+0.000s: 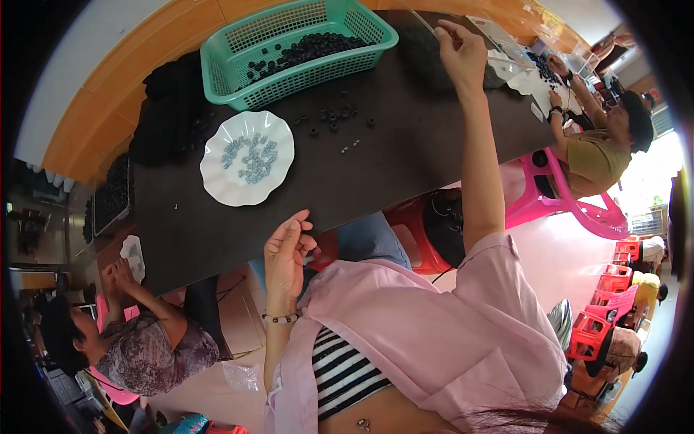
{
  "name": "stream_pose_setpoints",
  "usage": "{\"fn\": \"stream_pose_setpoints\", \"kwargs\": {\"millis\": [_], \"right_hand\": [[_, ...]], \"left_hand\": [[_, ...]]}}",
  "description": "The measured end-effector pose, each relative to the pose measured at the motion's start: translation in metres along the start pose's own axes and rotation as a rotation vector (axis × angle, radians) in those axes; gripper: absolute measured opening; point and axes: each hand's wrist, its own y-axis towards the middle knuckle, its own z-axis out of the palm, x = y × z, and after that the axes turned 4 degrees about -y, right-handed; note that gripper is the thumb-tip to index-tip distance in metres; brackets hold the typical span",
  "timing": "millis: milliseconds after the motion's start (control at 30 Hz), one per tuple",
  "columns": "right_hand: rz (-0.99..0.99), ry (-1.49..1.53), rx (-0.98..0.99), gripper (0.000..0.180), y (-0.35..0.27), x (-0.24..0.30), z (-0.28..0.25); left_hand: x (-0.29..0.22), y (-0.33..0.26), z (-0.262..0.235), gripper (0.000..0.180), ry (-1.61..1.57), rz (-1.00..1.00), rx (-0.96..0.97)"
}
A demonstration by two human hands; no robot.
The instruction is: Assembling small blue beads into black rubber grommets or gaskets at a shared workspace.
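My left hand [285, 253] is over the near edge of the dark table [376, 170], thumb and fingertips pressed together; anything between them is too small to make out. My right hand [464, 58] reaches to the far right side of the table, its fingers pinched, and what they hold is unclear. A scalloped white plate [215, 177] with small clear pieces [256, 163] lies in front of my left hand. Beyond it, a green plastic basket [311, 81] holds many small black round parts [318, 49]. Several more black parts [334, 116] and a few tiny pieces [350, 147] lie loose between them.
A black cloth [170, 108] lies left of the basket. One person [155, 336] sits at the left with a white plate [132, 253]; another [596, 148] works at the far right. A pink chair [557, 184] and red stools [614, 278] stand on the right.
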Motion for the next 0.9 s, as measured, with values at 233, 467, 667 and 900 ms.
{"fn": "stream_pose_setpoints", "kwargs": {"millis": [233, 467, 667, 900], "right_hand": [[-0.117, 0.123, 0.373, 0.016, -0.063, 0.048, 0.012], [-0.148, 0.036, 0.759, 0.016, -0.090, 0.048, 0.025], [-0.080, 0.040, 0.884, 0.020, -0.097, 0.042, 0.029], [-0.066, 0.029, 0.933, 0.026, -0.105, 0.039, 0.024]], "left_hand": [[-0.002, 0.001, 0.000, 0.027, 0.006, 0.005, 0.016], [0.002, -0.001, -0.004, 0.030, 0.028, 0.027, 0.014], [0.002, -0.002, -0.003, 0.029, 0.030, 0.030, 0.017], [0.003, -0.001, -0.003, 0.029, 0.037, 0.040, 0.027]]}}
